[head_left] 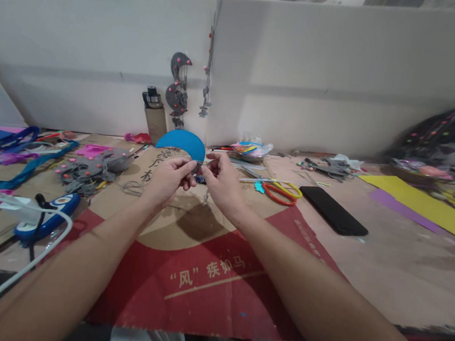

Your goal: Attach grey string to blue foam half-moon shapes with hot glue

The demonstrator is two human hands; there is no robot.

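A blue crescent-shaped cutout (185, 140) stands up above my hands, its lower tip going down to the fingers. My left hand (175, 175) is closed in a pinch on that tip, thumb on the near side. Close beside it, my right hand (223, 181) has its thumb and fingers pinched together near the same tip. Whatever lies between the right fingertips is too small to make out. Below the hands is a cardboard sheet (198, 297) in brown and red with printed characters. A thin grey cord (132, 187) lies in loops on it, left of the hands.
Orange- and yellow-handled scissors (280, 192) and a black phone (333, 210) lie to the right. Grey pinned cutouts (93, 170) and a blue-and-white power strip (47, 219) with a white cable are left. A bottle (155, 117) stands by the white partition (323, 72).
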